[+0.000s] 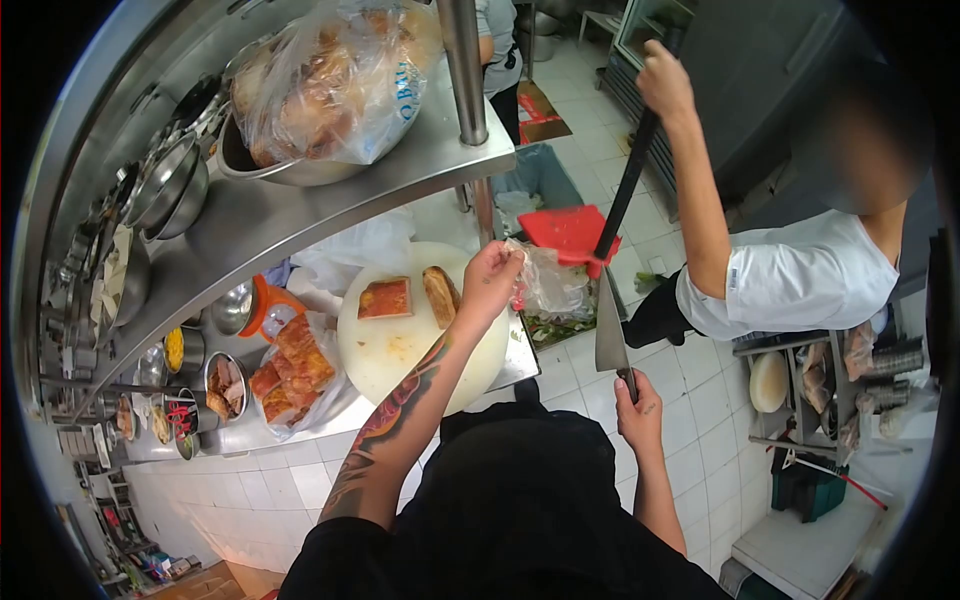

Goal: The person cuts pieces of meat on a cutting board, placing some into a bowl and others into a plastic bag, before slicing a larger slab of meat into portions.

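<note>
My left hand (490, 282) is closed on a clear, crumpled plastic bag (556, 288), held out beyond the edge of the steel counter. My right hand (640, 415) grips the handle of a knife (611, 330) with a broad blade, its tip pointing up and away from me. To the left of the bag, a round white cutting board (400, 260) carries a browned slab of meat (385, 298) and a narrower cut piece (441, 296). More roasted meat (300, 365) lies in an opened plastic bag beside the board.
A co-worker (800, 265) on the right holds a red dustpan (563, 233) by its long black handle, close to my hands. Below is a grey bin (545, 175) with scraps. A steel shelf (330, 205) overhangs the counter, bearing a bagged pot (290, 172).
</note>
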Tool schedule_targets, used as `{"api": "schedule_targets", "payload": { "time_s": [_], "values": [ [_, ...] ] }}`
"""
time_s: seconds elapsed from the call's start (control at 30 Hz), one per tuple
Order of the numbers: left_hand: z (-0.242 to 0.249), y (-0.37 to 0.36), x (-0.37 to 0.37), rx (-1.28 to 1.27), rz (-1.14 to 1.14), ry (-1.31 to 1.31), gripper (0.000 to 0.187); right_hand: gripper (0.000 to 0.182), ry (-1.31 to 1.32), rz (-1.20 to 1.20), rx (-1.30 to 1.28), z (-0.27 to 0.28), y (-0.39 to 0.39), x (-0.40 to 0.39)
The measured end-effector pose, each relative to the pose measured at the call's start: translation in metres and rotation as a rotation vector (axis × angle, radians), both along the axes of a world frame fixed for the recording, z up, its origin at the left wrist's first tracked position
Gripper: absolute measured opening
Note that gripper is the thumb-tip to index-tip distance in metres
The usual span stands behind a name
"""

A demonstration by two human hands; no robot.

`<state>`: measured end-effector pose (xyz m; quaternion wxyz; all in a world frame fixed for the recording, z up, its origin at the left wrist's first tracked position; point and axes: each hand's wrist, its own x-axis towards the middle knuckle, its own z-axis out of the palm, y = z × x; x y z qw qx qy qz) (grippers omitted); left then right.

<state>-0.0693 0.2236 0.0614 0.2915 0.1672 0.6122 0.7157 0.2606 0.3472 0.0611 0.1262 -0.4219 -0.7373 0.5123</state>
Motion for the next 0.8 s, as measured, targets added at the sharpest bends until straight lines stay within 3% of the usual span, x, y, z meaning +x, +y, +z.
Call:
{"api": "schedule_targets", "payload": {
  "time_s": [0.07, 0.13, 0.17, 0.27, 0.33, 0.43, 0.5, 0.57, 0.6, 0.73, 0.8],
  "values": [
    [-0.02, 0.006, -0.002, -0.021, -0.033, 0.002, 0.027, 0.033, -0.011, -0.001, 0.008, 0.0, 0.002, 0.002],
    [-0.03, 0.007, -0.002, -0.168, -0.175, 0.285, 0.045, 0.033, -0.027, -0.022, -0.012, -0.003, 0.005, 0.004],
    [-0.034, 0.0, -0.006, -0.173, -0.169, 0.284, 0.045, 0.033, -0.028, -0.015, -0.016, -0.005, 0.005, 0.004],
    [-0.006, -0.025, -0.016, -0.325, -0.201, 0.422, 0.056, 0.032, 0.018, -0.027, 0.018, -0.007, 0.005, 0.004],
    [-0.005, -0.035, -0.018, 0.051, -0.176, -0.136, 0.057, 0.032, 0.01, -0.029, -0.06, -0.006, 0.005, 0.004],
    [-0.003, -0.002, 0.007, 0.15, -0.158, -0.056, 0.061, 0.032, 0.046, -0.03, -0.095, -0.017, 0.005, -0.002],
    [-0.026, 0.015, 0.009, 0.164, -0.191, 0.07, 0.053, 0.032, 0.05, -0.024, -0.125, -0.006, 0.003, -0.009],
    [-0.02, 0.02, 0.012, -0.1, -0.149, 0.456, 0.039, 0.032, 0.053, -0.034, -0.155, -0.002, 0.007, -0.013],
    [0.003, 0.007, 0.013, -0.13, -0.09, 0.464, 0.029, 0.032, 0.076, -0.02, -0.105, -0.006, 0.01, -0.013],
    [0.001, -0.086, -0.005, -0.266, 0.309, 0.844, 0.019, 0.033, 0.081, 0.051, 0.022, 0.002, 0.015, -0.014],
    [-0.012, -0.138, -0.007, -0.436, 0.492, 0.765, 0.025, 0.033, 0.069, 0.087, 0.072, 0.005, 0.014, -0.01]
  ]
}}
